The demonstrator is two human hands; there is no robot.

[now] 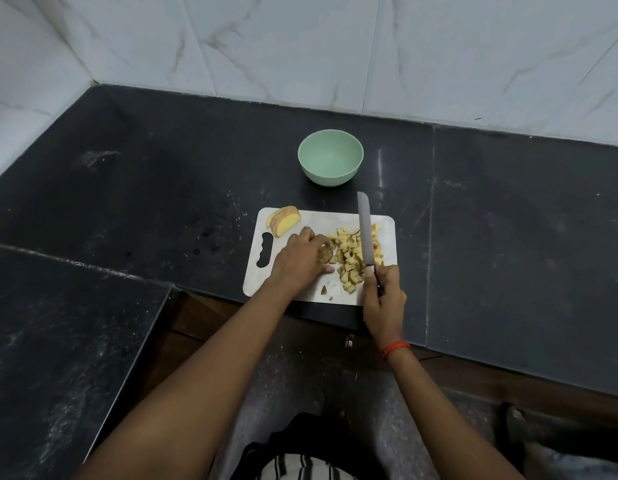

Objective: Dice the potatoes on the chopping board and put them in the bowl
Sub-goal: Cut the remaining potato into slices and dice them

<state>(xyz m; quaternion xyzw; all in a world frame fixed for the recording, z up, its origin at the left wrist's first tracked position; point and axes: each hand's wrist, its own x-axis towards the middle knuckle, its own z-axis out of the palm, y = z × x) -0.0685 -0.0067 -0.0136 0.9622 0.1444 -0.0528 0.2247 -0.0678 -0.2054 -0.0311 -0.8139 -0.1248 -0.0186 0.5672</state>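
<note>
A white chopping board [387, 225] lies at the counter's front edge. A pile of diced potato [351, 256] covers its right half. Several potato slices [283, 220] lie stacked at its far left corner. My left hand [299, 259] rests on the board with fingers curled round a potato piece [325, 253] beside the pile. My right hand [383, 299] grips the handle of a knife [365, 230], whose blade points away from me over the dice. A pale green bowl [330, 162] stands behind the board with nothing visible inside.
The black stone counter [162, 188] stretches left and right of the board. A marble-tiled wall [335, 46] rises behind it. A lower black ledge [58, 334] juts out at the left. A small potato scrap [324, 289] lies near the board's front edge.
</note>
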